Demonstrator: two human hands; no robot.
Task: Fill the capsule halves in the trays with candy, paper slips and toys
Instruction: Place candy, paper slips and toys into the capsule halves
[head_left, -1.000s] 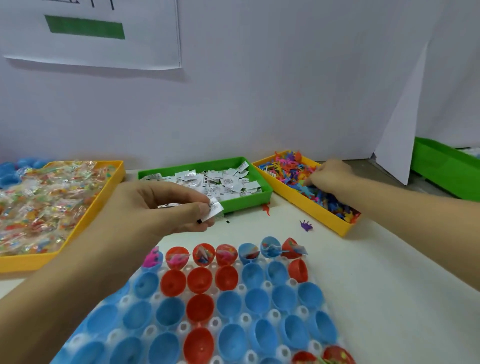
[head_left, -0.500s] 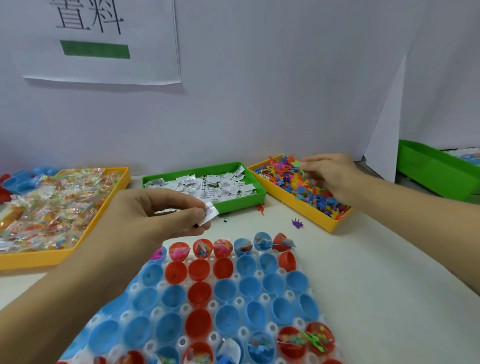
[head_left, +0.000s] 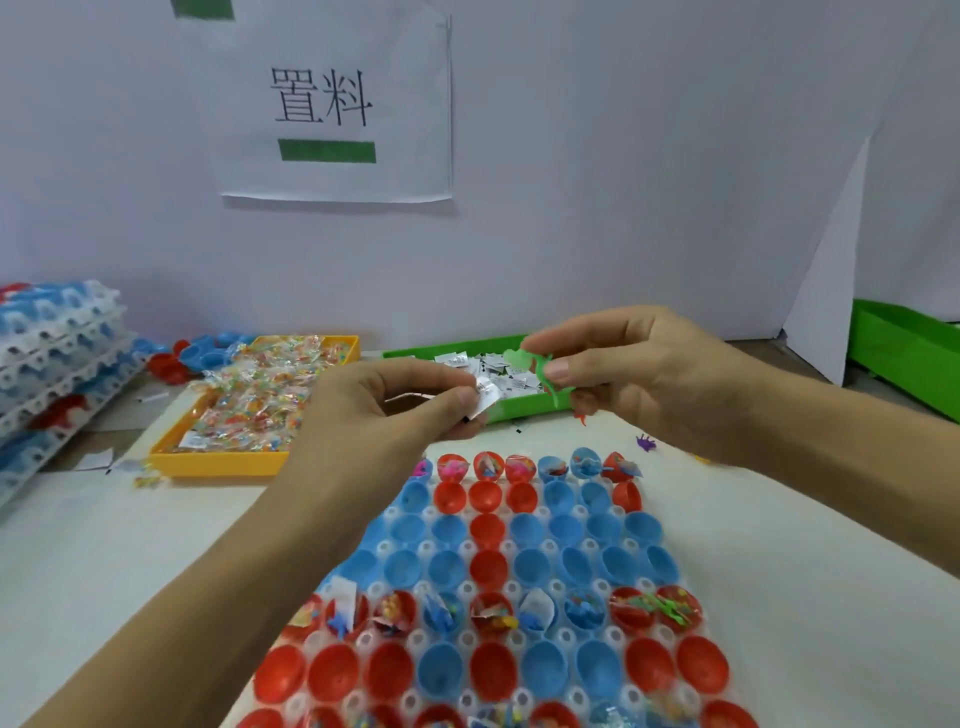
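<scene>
- My left hand (head_left: 395, 400) pinches a folded paper slip (head_left: 485, 397) between thumb and forefinger, above the far end of the capsule tray (head_left: 519, 571).
- My right hand (head_left: 639, 374) grips a small green toy (head_left: 540, 366) at the fingertips, just right of the slip.
- Done, I judge: the farthest row of capsule halves (head_left: 488, 465) holds fillings, and so does a row nearer me (head_left: 493, 613).
- Left: the red and blue halves between those rows (head_left: 485, 530) look bare, as does the row nearer still (head_left: 441, 670).
- Supplies: candy in the yellow bin (head_left: 218, 462) on the left, slips in the green bin (head_left: 519, 410) behind my hands; the toy bin is hidden.
</scene>
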